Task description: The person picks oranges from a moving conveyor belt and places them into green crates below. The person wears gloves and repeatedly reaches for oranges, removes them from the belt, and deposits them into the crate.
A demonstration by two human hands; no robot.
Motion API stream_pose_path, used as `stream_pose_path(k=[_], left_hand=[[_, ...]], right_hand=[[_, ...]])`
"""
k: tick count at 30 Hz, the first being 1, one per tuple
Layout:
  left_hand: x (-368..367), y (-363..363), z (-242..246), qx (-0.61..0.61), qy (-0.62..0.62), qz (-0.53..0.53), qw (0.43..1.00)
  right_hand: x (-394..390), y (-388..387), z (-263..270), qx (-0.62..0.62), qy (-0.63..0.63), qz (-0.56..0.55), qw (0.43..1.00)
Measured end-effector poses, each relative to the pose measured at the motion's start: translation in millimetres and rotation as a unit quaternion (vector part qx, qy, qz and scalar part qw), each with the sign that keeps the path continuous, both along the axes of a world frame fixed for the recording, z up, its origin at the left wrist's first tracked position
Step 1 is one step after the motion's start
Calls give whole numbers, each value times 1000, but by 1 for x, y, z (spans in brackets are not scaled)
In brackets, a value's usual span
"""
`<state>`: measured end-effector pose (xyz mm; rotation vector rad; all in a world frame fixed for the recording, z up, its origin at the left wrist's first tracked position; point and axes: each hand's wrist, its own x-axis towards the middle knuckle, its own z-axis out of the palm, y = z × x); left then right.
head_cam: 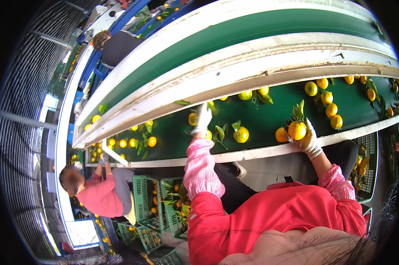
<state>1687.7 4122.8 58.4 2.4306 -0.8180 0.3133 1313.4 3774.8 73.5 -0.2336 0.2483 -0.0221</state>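
My right hand (308, 140), in a white glove with dark fingertips, holds an orange citrus fruit (297, 130) with leaves at its top, over the near edge of a green conveyor belt (173, 132). Another orange fruit (281, 134) lies right beside its fingers. My left hand (202, 121), also gloved, reaches across the belt to its far side. Yellow-orange fruits lie close around it, one fruit (192, 119) just to its left. Its fingers are blurred and partly hidden, so I cannot tell whether they grip anything. A leafy fruit (241, 134) sits between my hands.
A white metal rail (246, 71) borders the belt's far side; beyond it runs an upper green belt (219, 36). More citrus (326, 97) lies to the right. Green plastic crates (146, 198) with fruit stand below left, another crate (371, 165) at right. A co-worker (102, 195) works at left.
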Motion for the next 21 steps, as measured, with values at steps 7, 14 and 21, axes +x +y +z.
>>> stream_pose_path(k=[7, 14, 21], left_hand=[[69, 37, -36, 190, 88, 150, 966], [72, -24, -34, 137, 70, 111, 982], [31, -204, -38, 85, 96, -87, 988]], right_hand=[[-2, -3, -12, 43, 28, -12, 999], [-3, -5, -10, 27, 27, 1, 999], [-1, -6, -14, 33, 43, -9, 998]])
